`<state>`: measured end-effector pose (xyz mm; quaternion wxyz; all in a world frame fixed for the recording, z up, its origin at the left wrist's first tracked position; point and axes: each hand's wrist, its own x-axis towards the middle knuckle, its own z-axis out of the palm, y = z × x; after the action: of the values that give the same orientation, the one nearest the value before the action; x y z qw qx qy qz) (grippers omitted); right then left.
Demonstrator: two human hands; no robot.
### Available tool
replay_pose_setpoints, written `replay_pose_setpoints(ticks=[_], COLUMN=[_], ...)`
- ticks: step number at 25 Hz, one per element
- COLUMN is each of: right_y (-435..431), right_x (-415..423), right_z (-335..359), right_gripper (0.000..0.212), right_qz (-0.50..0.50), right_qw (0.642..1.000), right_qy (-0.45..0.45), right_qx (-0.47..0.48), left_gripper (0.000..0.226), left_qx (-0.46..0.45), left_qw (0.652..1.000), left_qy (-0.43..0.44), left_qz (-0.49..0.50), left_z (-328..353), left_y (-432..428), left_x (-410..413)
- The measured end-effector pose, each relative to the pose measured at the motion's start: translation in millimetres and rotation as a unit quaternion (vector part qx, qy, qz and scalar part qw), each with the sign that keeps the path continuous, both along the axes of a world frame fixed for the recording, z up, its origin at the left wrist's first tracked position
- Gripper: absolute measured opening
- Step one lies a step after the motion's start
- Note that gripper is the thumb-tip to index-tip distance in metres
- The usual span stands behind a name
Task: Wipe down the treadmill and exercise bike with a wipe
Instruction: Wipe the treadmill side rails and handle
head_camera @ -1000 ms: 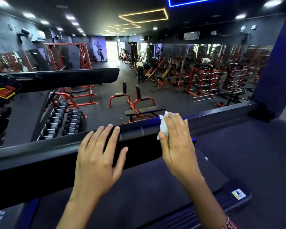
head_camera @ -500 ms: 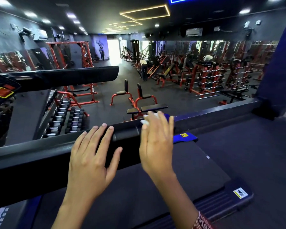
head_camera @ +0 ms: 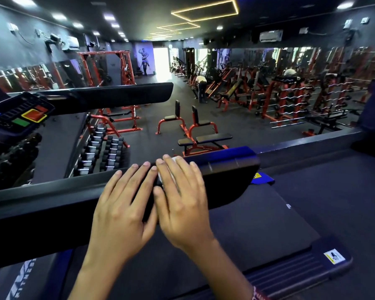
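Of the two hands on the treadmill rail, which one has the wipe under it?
The right hand: the white wipe peeks out beneath its fingers, while the left hand lies flat on the bare handrail.

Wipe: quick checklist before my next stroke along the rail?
1. Wipe under right hand: ok, pressed flat on the rail.
2. Leftward path free: not ok, left hand rests on the rail right beside it.
3. Rightward path free: ok, rail bare to its end.
4. Wipe clean enough: cannot tell, mostly hidden.
5. Console wiped: cannot tell.
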<state>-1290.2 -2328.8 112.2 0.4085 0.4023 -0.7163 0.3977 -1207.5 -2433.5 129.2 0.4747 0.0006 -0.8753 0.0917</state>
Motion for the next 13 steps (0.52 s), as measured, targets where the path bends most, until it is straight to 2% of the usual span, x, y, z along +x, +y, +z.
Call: replay_pose_setpoints(ticks=[2,6,8,13], right_y=[7.5,-15.9,-53.7,-113.5], right_x=[-7.8,2.0,33.8,99.1], right_z=[-0.5,-1.2,1.9,5.4], right_gripper=[0.045,0.035,0.036,0.044], right_qz=[0.009,-0.086,-0.084,0.016], right_qw=[1.000,0.989,0.991,1.000], right_qy=[0.009,-0.057,-0.051,0.008], right_qx=[-0.013,-0.103,-0.091,-0.010], left_gripper=[0.042,0.043,0.044,0.047], left_qx=[0.005,0.017,0.018,0.018], left_qw=[1.000,0.999,0.999,0.999], left_qy=[0.015,0.019,0.009,-0.005], left_qz=[0.023,0.043,0.041,0.046], left_z=[-0.1,3.7,5.6,13.2], left_y=[-12.1,-50.0,-71.4,-134.5], left_x=[14.4,51.3,70.2,123.4])
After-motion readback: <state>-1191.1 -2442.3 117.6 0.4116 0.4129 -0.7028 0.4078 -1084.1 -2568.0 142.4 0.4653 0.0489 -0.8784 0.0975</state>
